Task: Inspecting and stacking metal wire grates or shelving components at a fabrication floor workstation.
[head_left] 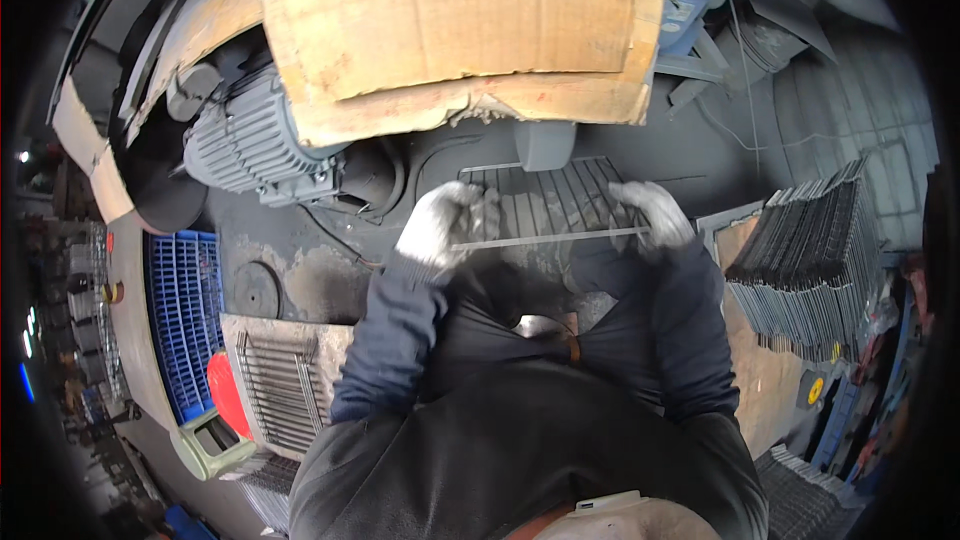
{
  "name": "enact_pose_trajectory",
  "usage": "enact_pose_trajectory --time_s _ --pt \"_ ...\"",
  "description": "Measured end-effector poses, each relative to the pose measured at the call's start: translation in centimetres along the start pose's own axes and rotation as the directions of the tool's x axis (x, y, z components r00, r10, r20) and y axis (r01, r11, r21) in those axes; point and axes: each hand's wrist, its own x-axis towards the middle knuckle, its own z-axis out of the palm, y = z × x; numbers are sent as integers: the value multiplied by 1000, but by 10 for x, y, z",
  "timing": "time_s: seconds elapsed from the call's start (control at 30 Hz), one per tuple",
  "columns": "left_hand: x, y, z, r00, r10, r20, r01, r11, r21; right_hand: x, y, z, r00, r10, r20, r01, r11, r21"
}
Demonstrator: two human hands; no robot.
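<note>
In front of my lap I hold a rectangular metal wire rack [545, 202] with several parallel bars and a brighter flat bar along its near edge. White work gloves cover both hands. My left hand [445, 220] is closed round the rack's left end, and my right hand [655, 212] grips its right end. The fingers of both are partly hidden and a little blurred. Just beyond the rack, a grey block-shaped machine part [545, 145] shows beneath a large cardboard sheet [460, 15].
A grey finned electric motor [262, 135] stands at the far left. Tall stacked wire racks [805, 260] rise on my right. More racks [275, 380] lie on a board at my left, near a blue plastic crate [186, 310] and a red round object [228, 395].
</note>
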Motion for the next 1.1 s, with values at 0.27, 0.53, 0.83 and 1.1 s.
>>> enact_pose_trajectory --time_s 0.27,0.53,0.83,1.1 --pt "-94 -72 23 954 251 162 -298 819 490 -30 -156 -40 861 428 275 -398 228 889" --pt "-106 -112 48 862 316 396 -505 600 621 -87 -172 -49 775 632 -8 -272 344 899" --pt "-106 -149 80 885 324 334 -455 752 477 -152 -146 -35 906 416 -81 51 84 995" --pt "-118 -157 68 901 335 276 -428 790 439 -191 -116 35 679 731 -62 251 -153 956"
